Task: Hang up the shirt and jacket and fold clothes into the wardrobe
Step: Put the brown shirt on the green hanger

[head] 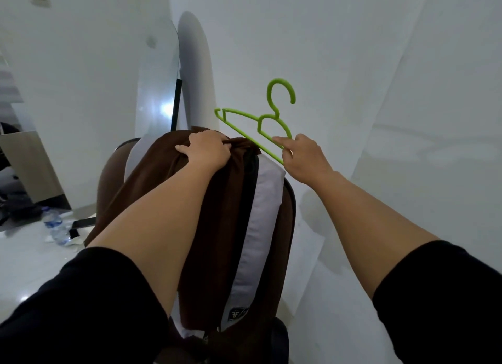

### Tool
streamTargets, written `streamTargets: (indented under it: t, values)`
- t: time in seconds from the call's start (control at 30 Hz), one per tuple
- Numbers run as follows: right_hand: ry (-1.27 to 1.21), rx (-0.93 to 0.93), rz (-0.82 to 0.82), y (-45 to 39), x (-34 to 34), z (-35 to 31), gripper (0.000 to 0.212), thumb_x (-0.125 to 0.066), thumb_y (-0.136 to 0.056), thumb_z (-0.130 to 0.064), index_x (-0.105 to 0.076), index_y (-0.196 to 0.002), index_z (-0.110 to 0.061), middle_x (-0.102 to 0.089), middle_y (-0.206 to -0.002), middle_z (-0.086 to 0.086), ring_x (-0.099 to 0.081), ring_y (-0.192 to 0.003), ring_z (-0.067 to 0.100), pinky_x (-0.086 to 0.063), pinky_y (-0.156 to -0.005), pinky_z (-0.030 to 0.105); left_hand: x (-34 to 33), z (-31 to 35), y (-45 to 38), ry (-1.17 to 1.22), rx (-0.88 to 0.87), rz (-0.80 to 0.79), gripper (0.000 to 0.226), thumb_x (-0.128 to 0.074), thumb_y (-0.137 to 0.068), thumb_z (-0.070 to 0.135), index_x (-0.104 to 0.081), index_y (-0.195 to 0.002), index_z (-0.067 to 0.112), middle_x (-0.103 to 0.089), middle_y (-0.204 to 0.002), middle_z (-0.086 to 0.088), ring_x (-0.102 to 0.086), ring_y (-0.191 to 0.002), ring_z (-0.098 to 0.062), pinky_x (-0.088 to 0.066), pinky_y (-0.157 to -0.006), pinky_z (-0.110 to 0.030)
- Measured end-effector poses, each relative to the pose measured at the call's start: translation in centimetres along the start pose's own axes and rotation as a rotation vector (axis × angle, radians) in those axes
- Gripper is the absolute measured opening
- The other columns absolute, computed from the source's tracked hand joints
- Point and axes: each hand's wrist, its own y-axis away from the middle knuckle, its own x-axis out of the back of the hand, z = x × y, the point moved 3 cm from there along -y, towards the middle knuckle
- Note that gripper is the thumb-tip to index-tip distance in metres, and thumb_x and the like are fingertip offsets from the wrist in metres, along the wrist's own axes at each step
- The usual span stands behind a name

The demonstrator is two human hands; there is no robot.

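- White walls (pixel 353 51) and a pale floor (pixel 24 263) are seen all round; no wardrobe rail is made out.
- Brown jacket (pixel 217 228), with a grey lining strip and a dark zip, is held up at the centre, bunched at its top and hanging down toward the camera.
- Green hanger (pixel 260 127) is held just right of the jacket's top, hook upward, its lower bar touching or nearly touching the cloth; no arm of it is yet seen inside the jacket.
- Judged early: nothing is hung, and no shirt or folded clothes can be seen.
- Left hand (pixel 205 152): fingers curled and closed over the gathered fabric at the collar end.
- Right hand (pixel 304 160): hanger gripped at its right end, index finger laid out along the bar; the other fingers are hidden behind it.
- Mirror (pixel 160 92) leans at left; a plastic bottle (pixel 55 225) lies on the floor.
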Motion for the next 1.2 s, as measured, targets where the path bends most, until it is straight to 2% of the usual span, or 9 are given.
streamTargets:
  t: [0.17,0.3,0.4,0.5,0.63,0.83,0.93,1.1,1.2]
  values:
    - [-0.195,-0.073,-0.029,1.4,1.3,-2.5,0.043,-0.052,-0.094,-0.035,-0.048,-0.137,-0.032,-0.039,-0.105,0.003,-0.047,-0.115,0.025,-0.03,-0.095,0.023,2.8,-2.2,2.3,0.469,-0.02,0.1,0.025,-0.054,-0.093,0.03,-0.066,-0.114,0.027,-0.06,-0.121,0.0,-0.048,-0.12,-0.026,-0.029,-0.109,-0.053]
    - [-0.234,-0.098,-0.046,2.8,2.1,-7.0,0.058,-0.063,-0.088,-0.036,-0.039,-0.141,-0.038,-0.035,-0.11,0.004,-0.044,-0.118,0.026,-0.032,-0.101,0.026,6.4,-4.2,4.8,0.846,-0.143,-0.023,0.021,-0.056,-0.093,0.019,-0.067,-0.11,0.023,-0.06,-0.106,0.007,-0.053,-0.106,-0.012,-0.04,-0.096,-0.023]
    - [-0.2,-0.102,-0.065,4.1,2.5,-10.5,0.067,-0.069,-0.084,-0.035,-0.037,-0.143,-0.037,-0.035,-0.119,0.007,-0.041,-0.122,0.027,-0.031,-0.107,0.03,9.4,-5.9,7.0,1.027,-0.178,-0.161,0.019,-0.053,-0.094,0.015,-0.068,-0.099,0.025,-0.065,-0.101,0.003,-0.059,-0.1,-0.016,-0.045,-0.089,-0.023]
    - [-0.212,-0.108,-0.017,5.8,3.2,-13.8,0.052,-0.067,-0.086,-0.03,-0.05,-0.135,-0.032,-0.039,-0.126,0.01,-0.043,-0.123,0.031,-0.034,-0.11,0.035,12.3,-8.3,8.7,1.238,-0.201,-0.255,0.021,-0.048,-0.096,0.012,-0.066,-0.095,0.023,-0.066,-0.094,0.0,-0.062,-0.093,-0.018,-0.05,-0.079,-0.023]
    - [-0.116,-0.116,0.107,8.4,5.1,-18.0,0.028,-0.052,-0.092,-0.015,-0.067,-0.116,-0.02,-0.045,-0.114,0.016,-0.049,-0.107,0.034,-0.035,-0.088,0.025,15.9,-11.6,11.3,1.392,-0.249,-0.387,0.017,-0.046,-0.097,0.016,-0.062,-0.103,0.018,-0.064,-0.1,-0.005,-0.062,-0.091,-0.017,-0.053,-0.08,-0.025]
    - [-0.103,-0.161,0.233,11.9,9.9,-23.0,0.038,-0.043,-0.088,0.0,-0.069,-0.112,-0.013,-0.051,-0.117,0.016,-0.049,-0.114,0.029,-0.029,-0.086,0.017,18.0,-15.7,15.8,0.658,-0.245,-0.83,0.016,-0.055,-0.092,0.016,-0.055,-0.078,0.023,-0.064,-0.072,0.009,-0.056,-0.076,-0.014,-0.043,-0.079,-0.034]
    - [-0.038,-0.093,0.155,13.4,11.2,-25.6,0.037,-0.044,-0.088,0.001,-0.071,-0.109,-0.014,-0.05,-0.112,0.015,-0.049,-0.112,0.029,-0.029,-0.084,0.015,18.8,-15.9,19.4,0.399,-0.206,-0.999,0.008,-0.055,-0.092,0.031,-0.06,-0.096,0.025,-0.066,-0.098,0.008,-0.059,-0.099,-0.015,-0.045,-0.091,-0.042]
    - [0.025,-0.004,-0.013,16.0,11.4,-28.7,0.031,-0.049,-0.088,-0.003,-0.07,-0.109,-0.013,-0.043,-0.098,0.005,-0.05,-0.108,0.027,-0.026,-0.076,0.013,20.0,-12.5,22.1,0.425,-0.267,-0.663,0.074,-0.058,-0.08,0.058,-0.037,-0.141,0.022,-0.047,-0.137,0.002,-0.044,-0.129,-0.02,-0.041,-0.101,-0.045]
    - [0.026,0.025,-0.046,17.3,11.8,-29.3,0.029,-0.051,-0.088,-0.005,-0.07,-0.109,-0.013,-0.042,-0.096,0.001,-0.05,-0.103,0.023,-0.027,-0.074,0.013,20.0,-10.9,23.2,0.376,-0.381,-0.537,0.064,-0.059,-0.082,0.055,-0.051,-0.131,0.015,-0.063,-0.114,-0.001,-0.057,-0.113,-0.021,-0.044,-0.091,-0.031]
